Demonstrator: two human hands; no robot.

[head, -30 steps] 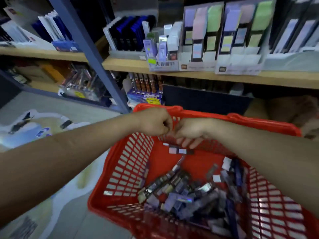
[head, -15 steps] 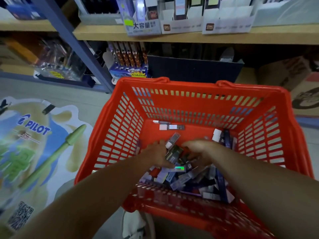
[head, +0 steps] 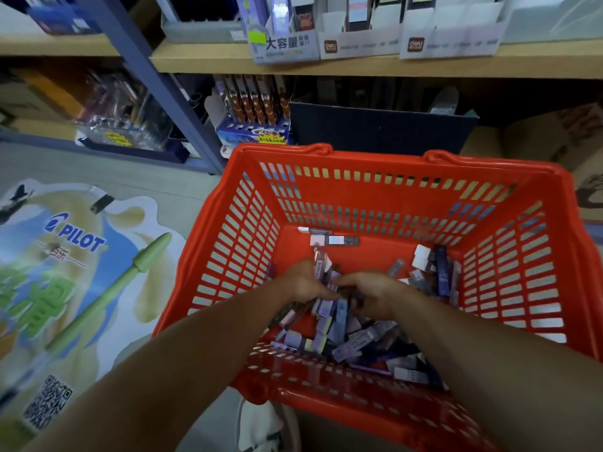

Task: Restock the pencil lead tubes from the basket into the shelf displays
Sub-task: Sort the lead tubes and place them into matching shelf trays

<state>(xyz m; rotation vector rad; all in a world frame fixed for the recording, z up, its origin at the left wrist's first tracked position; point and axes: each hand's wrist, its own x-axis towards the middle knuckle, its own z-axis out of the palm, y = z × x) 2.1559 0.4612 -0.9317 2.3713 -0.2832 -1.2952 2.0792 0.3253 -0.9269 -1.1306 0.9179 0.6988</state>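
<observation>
A bunch of tubes (head: 323, 267), fuller than before, is gripped by the left hand (head: 301, 283) inside the basket (head: 391, 159); what the right hand (head: 375, 295) holds cannot be told. Displays (head: 285, 44) are seen beyond the basket.

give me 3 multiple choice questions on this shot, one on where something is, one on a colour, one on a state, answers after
1. Where are the left hand and right hand relative to the basket?
A) resting on its rim
B) down inside it, among the lead tubes
C) outside it, holding its handles

2. What colour is the basket?
A) blue
B) green
C) red

3. How do the lead tubes lie in the basket?
A) in a loose jumbled heap
B) in neat upright rows
C) sealed in one carton

Answers:
1 B, both hands meet over the tubes, below the rim.
2 C, its slatted walls and floor are red.
3 A, the tubes lie crossed at many angles.
</observation>
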